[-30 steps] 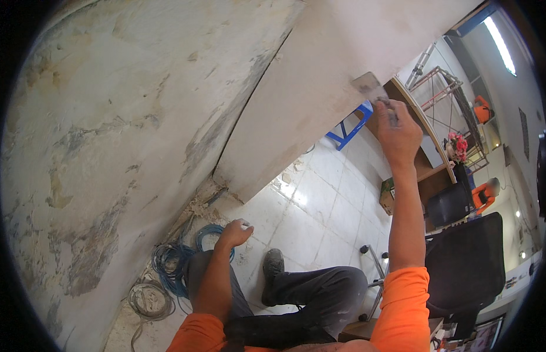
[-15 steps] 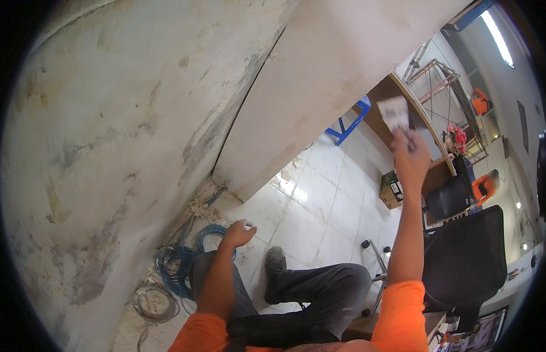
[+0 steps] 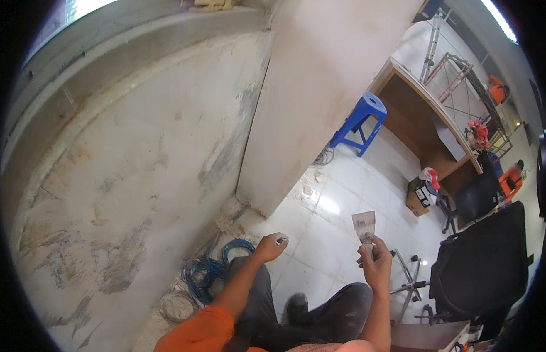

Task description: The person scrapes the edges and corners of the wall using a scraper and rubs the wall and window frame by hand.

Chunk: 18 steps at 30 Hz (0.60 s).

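White-tiled floor [image 3: 320, 252]: coiled blue cables [image 3: 198, 278], 1 blue stool [image 3: 368, 109], 1 carton [image 3: 421, 200], pale debris [image 3: 229, 224].

The scene is viewed from the person's head, downward and forward, through the left of two fisheye cameras. Framed near, below the pale pillar [image 3: 317, 100], are the left hand [image 3: 270, 249] and right hand [image 3: 375, 261]; left of it, the wall [image 3: 126, 199]; farther off, right of it, the blue stool [image 3: 362, 107].

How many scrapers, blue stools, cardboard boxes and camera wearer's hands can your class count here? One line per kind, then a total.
Scraper: 1
Blue stool: 1
Cardboard box: 1
Hands: 2 (left hand, right hand)
Total: 5
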Motion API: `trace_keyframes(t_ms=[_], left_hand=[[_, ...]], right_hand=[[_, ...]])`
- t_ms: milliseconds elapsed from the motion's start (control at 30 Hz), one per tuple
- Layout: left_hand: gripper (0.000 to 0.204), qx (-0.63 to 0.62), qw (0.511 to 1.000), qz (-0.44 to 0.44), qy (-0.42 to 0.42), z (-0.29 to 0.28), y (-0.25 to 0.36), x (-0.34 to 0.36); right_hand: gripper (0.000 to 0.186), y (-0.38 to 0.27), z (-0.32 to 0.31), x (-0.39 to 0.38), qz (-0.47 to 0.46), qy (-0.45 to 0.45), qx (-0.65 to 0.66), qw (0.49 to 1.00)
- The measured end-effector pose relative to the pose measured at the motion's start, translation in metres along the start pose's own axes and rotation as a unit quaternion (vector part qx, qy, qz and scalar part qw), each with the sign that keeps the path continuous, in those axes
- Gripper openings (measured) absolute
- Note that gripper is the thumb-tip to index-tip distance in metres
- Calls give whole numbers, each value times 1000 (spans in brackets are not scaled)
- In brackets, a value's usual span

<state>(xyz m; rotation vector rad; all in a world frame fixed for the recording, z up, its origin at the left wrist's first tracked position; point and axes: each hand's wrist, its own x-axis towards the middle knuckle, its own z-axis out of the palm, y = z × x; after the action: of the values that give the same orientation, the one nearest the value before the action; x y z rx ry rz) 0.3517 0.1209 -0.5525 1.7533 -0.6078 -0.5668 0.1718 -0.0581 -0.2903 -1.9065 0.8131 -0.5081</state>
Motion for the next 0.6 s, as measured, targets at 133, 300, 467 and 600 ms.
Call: trace_keyframes(t_ms=[133,300,467,600], left_hand=[[19,63,967,90,229,-89,137,-34],[21,179,651,468,571,-215,284,-85],[28,522,450,372,622,-277,390,-135],[33,640,390,229,621,-313,394,-149]], right_hand=[[37,-22,10,36,-226,-58,-159,959],[27,-76,52,99,-458,-31,-253,851],[24,-119,66,166,-575,41,-301,759],[23,-159,55,172,-589,27,-341,733]])
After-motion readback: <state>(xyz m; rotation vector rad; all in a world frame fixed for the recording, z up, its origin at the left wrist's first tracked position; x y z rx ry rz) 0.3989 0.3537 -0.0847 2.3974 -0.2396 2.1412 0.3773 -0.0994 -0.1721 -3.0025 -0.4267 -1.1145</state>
